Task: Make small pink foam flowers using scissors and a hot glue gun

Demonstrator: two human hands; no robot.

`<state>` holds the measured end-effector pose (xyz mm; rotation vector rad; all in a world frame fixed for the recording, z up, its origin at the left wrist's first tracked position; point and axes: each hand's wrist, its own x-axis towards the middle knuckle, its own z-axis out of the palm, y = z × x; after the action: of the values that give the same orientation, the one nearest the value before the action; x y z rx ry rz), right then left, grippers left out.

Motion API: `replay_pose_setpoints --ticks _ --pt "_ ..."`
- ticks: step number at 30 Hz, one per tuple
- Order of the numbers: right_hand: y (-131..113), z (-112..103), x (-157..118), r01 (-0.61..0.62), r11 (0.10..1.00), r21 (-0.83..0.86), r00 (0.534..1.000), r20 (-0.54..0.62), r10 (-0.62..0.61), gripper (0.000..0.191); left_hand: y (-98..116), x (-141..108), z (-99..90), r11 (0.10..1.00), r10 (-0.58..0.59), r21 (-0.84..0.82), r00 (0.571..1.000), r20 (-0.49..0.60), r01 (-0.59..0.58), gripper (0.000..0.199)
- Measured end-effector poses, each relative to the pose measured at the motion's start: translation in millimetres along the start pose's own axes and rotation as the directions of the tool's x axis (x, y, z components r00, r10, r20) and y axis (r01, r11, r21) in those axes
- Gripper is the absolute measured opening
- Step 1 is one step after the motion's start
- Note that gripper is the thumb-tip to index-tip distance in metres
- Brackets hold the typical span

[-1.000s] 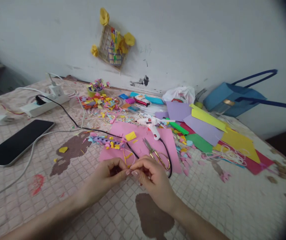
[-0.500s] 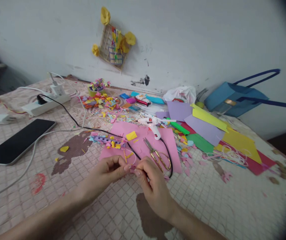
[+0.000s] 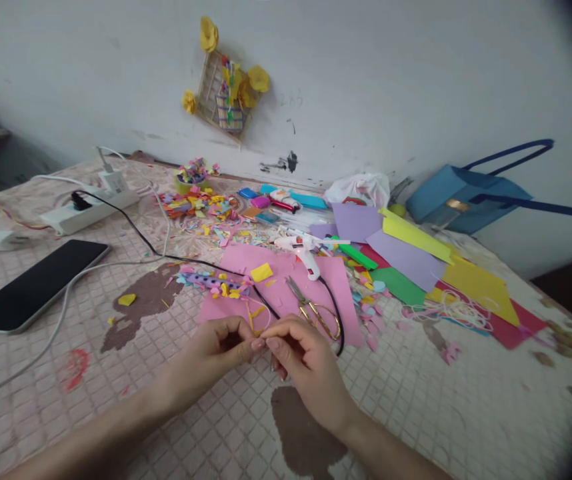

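My left hand and my right hand meet fingertip to fingertip above the near edge of a pink sheet. Both are closed in a pinch at the end of a thin white string. That string curves up toward a purple dotted strip trimmed with small yellow, pink and blue paper pieces. My fingers hide whatever small part lies between them. Gold-handled scissors rest just beyond my right hand. Farther back, a white glue gun lies on the pink sheet, its black cord trailing right.
Left are a dark phone and a white power strip with cables crossing the table. Paper scraps and a small decorated pot sit behind. Coloured sheets, tangled white string and a blue bag occupy the right.
My fingertips have drawn closer together, and my right hand has shifted slightly left with its fingers curled more. The white string stays between the hands and the strip.
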<state>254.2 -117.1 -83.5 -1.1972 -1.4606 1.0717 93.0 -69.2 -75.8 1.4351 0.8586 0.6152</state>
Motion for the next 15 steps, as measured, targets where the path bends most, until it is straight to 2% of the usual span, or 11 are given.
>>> replay_pose_setpoints --ticks 4,9,15 --pt "-1.4 -4.1 0.7 0.028 0.994 -0.106 0.999 0.026 -0.025 0.014 -4.1 0.7 -1.5 0.999 0.018 0.039 1.000 0.005 -0.018 0.025" --pt "-4.1 -7.4 1.5 0.048 0.988 -0.147 0.998 0.057 -0.040 0.013 -5.1 -0.9 -2.0 0.992 0.018 0.121 1.000 0.000 -0.018 0.025" --pt "-7.1 -6.6 1.6 0.099 0.976 -0.193 0.994 0.074 -0.087 0.016 -3.5 -3.5 -1.4 0.973 0.075 0.220 0.997 -0.020 -0.069 0.022"
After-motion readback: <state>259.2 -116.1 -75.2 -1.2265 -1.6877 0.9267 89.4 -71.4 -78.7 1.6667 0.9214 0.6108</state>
